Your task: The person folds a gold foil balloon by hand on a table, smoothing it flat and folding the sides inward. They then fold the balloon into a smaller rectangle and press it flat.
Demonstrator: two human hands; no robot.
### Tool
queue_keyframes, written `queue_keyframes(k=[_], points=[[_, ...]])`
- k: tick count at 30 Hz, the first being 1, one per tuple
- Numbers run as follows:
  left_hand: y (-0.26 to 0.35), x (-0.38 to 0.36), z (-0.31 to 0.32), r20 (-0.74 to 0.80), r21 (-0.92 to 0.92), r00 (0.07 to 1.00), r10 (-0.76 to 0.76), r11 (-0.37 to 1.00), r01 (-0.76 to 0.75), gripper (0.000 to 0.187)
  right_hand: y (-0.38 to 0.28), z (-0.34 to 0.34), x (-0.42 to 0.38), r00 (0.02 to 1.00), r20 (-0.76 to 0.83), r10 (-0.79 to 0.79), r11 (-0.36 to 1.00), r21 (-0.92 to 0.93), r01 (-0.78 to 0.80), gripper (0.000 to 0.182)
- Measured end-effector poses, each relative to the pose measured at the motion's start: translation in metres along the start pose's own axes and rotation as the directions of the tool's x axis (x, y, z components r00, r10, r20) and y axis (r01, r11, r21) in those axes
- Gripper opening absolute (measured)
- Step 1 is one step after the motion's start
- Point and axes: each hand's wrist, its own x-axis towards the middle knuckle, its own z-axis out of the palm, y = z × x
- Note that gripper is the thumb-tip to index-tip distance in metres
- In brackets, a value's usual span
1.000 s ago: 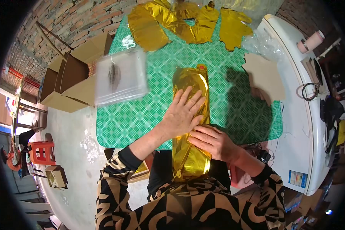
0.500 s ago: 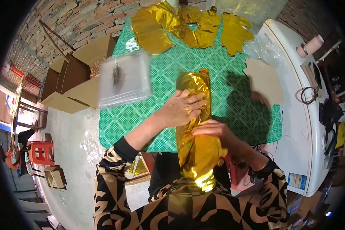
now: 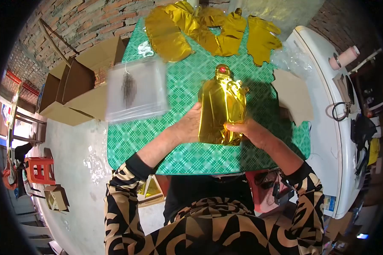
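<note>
A shiny gold foil piece (image 3: 217, 110), folded to a compact shape with a red spot on its top tab, is between my hands above the green checked tablecloth (image 3: 183, 157). My left hand (image 3: 189, 125) grips its left edge, with most fingers hidden behind the foil. My right hand (image 3: 253, 131) pinches its lower right part, thumb on top. More gold foil pieces (image 3: 168, 38) lie flat at the table's far edge, with a separate one (image 3: 261, 40) to their right.
A stack of clear plastic bags (image 3: 138, 91) lies at the table's left, beside an open cardboard box (image 3: 83, 85). Flat cardboard (image 3: 291, 95) rests at the right, near a white appliance (image 3: 334, 127). A red stool (image 3: 41, 170) stands on the floor at left.
The foil's lower part, which hung over the near table edge, is now folded up into a shorter piece. My left hand has moved from its top to its left side.
</note>
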Motion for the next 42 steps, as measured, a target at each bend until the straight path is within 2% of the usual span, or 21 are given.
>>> queue_keyframes(k=[2, 4, 7, 8, 11, 12, 15, 18, 21, 22, 25, 30, 33, 36, 39, 42], points=[[0.000, -0.002, 0.002, -0.025, -0.013, 1.000, 0.008, 1.000, -0.009, 0.053, 0.005, -0.003, 0.006, 1.000, 0.006, 0.021, 0.999, -0.043, -0.020, 0.031], [0.000, -0.002, -0.002, -0.051, -0.032, 0.999, 0.017, 0.999, -0.018, 0.054, 0.006, -0.003, 0.008, 1.000, 0.016, 0.015, 1.000, -0.003, -0.015, 0.032], [0.004, 0.000, -0.006, -0.102, -0.184, 0.994, -0.040, 0.983, 0.021, 0.059, 0.008, -0.006, 0.014, 0.998, 0.051, 0.033, 0.999, 0.026, -0.034, 0.042], [0.000, -0.002, -0.005, -0.107, -0.116, 0.994, -0.023, 0.993, 0.011, 0.064, 0.008, -0.008, 0.016, 0.997, 0.064, 0.045, 0.998, 0.032, -0.047, 0.048], [0.014, 0.000, -0.033, -0.017, -0.109, 0.996, -0.084, 0.991, 0.081, 0.060, 0.001, -0.009, 0.015, 0.987, 0.047, 0.152, 0.987, -0.069, -0.148, 0.052], [0.023, 0.001, -0.042, -0.071, -0.251, 0.982, -0.174, 0.956, 0.151, 0.056, -0.003, -0.009, 0.015, 0.982, 0.048, 0.182, 0.978, -0.110, -0.176, 0.055], [0.009, -0.024, -0.046, -0.033, -0.295, 0.991, -0.127, 0.949, 0.112, 0.051, -0.010, 0.000, 0.007, 0.984, -0.042, 0.171, 0.979, -0.108, -0.174, 0.042], [0.013, -0.049, -0.057, 0.028, -0.304, 0.995, -0.091, 0.948, 0.095, 0.051, -0.003, -0.001, 0.011, 0.984, -0.061, 0.169, 0.980, -0.098, -0.174, 0.040], [0.034, -0.057, -0.064, 0.094, -0.404, 0.980, -0.177, 0.893, 0.200, 0.047, -0.002, -0.004, 0.013, 0.981, -0.035, 0.190, 0.977, -0.087, -0.192, 0.041], [0.039, -0.058, -0.064, 0.109, -0.411, 0.971, -0.212, 0.880, 0.238, 0.041, -0.003, -0.003, 0.012, 0.981, -0.043, 0.192, 0.978, -0.076, -0.194, 0.041], [0.035, -0.058, -0.051, 0.093, -0.373, 0.977, -0.190, 0.904, 0.211, 0.036, -0.006, 0.001, 0.009, 0.980, -0.060, 0.189, 0.981, -0.037, -0.192, 0.042], [0.033, -0.057, -0.039, 0.048, -0.397, 0.964, -0.263, 0.880, 0.260, 0.028, -0.012, 0.001, 0.007, 0.980, -0.071, 0.188, 0.982, 0.045, -0.185, 0.042], [0.035, -0.053, -0.043, 0.051, -0.443, 0.948, -0.315, 0.843, 0.305, 0.023, -0.006, -0.011, 0.019, 0.998, -0.026, 0.054, 0.999, -0.002, -0.054, 0.042], [0.035, -0.051, -0.039, 0.049, -0.483, 0.925, -0.376, 0.802, 0.352, 0.022, -0.016, -0.014, 0.014, 0.999, -0.015, 0.044, 0.996, -0.078, -0.045, 0.048], [0.036, -0.048, -0.036, 0.042, -0.513, 0.898, -0.439, 0.761, 0.396, 0.024, -0.018, -0.014, 0.002, 0.997, -0.001, -0.073, 0.979, -0.191, 0.072, 0.049], [0.038, -0.046, -0.035, 0.016, -0.536, 0.884, -0.467, 0.742, 0.402, 0.028, 0.005, -0.017, -0.007, 0.979, -0.053, -0.195, 0.973, -0.133, 0.186, 0.055]])
